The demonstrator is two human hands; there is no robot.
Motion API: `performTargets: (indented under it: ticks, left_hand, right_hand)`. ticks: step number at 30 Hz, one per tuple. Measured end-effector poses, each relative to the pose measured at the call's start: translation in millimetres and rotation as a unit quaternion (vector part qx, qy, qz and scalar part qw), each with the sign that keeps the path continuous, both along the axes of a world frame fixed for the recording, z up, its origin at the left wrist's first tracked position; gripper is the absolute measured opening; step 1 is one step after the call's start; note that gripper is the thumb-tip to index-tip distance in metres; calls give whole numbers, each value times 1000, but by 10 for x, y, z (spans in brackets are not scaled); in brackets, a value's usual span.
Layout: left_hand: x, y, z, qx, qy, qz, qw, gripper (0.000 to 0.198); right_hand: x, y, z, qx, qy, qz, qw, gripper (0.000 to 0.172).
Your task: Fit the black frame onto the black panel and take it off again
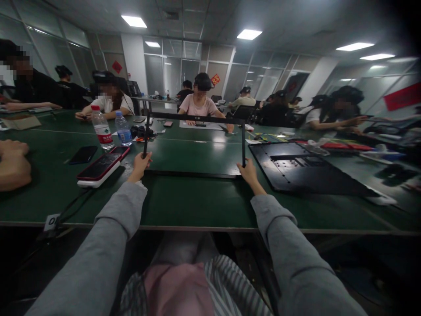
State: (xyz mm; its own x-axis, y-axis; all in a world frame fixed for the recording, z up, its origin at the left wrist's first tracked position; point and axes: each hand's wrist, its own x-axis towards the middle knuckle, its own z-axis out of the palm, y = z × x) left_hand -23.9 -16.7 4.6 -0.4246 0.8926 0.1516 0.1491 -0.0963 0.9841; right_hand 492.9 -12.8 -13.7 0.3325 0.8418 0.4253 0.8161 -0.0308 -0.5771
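I hold a thin black rectangular frame (pixel 197 117), like a screen bezel, tilted up over the green table. My left hand (pixel 140 166) is closed around its left side near the lower corner. On the opposite side, my right hand (pixel 249 172) pinches the frame near its lower right corner. Through the opening the green tabletop shows. To the right of my right hand lies a flat black panel (pixel 279 175) with a recessed section, possibly a screen's back.
Left of the frame are a red-edged phone (pixel 105 163) on a white base with a cable, a dark phone (pixel 83 155), a red-capped bottle (pixel 102 129) and a blue-capped bottle (pixel 123 129). Another person's arm (pixel 15 164) rests at far left. Across the table sits a person in pink (pixel 199 105).
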Motion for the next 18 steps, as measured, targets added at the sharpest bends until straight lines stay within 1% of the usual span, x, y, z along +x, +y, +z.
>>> performTargets:
  ticks: [2, 3, 4, 5, 6, 8, 11, 13, 15, 18]
  left_hand:
    - [-55, 49, -57, -26, 27, 15, 999, 22]
    - [-82, 71, -85, -50, 54, 15, 997, 15]
    - [-108, 88, -109, -78, 91, 16, 993, 11]
    - [-133, 101, -128, -103, 134, 18, 985, 11]
    - [-157, 108, -142, -121, 183, 21, 975, 14]
    - [-196, 105, -153, -131, 280, 32, 951, 25]
    - [-214, 76, -152, -135, 383, 45, 913, 39]
    - [-203, 58, -155, -155, 420, 45, 893, 44]
    - [-185, 48, -164, -175, 445, 45, 877, 47]
    - [-165, 47, -166, -195, 462, 39, 864, 50]
  right_hand:
    - [10, 42, -40, -32, 28, -3, 999, 54]
    - [22, 64, -55, -44, 36, -3, 998, 50]
    - [37, 86, -69, -56, 45, -3, 997, 47]
    - [56, 106, -81, -66, 57, 0, 996, 45]
    - [76, 124, -91, -70, 69, 5, 995, 45]
    - [110, 147, -106, -56, 89, 25, 994, 47]
    - [127, 137, -102, -35, 80, 42, 995, 47]
    - [113, 101, -85, -49, 32, 38, 998, 43]
    - [87, 52, -66, -74, -26, 17, 997, 41]
    - [41, -15, -49, -105, -80, -21, 991, 42]
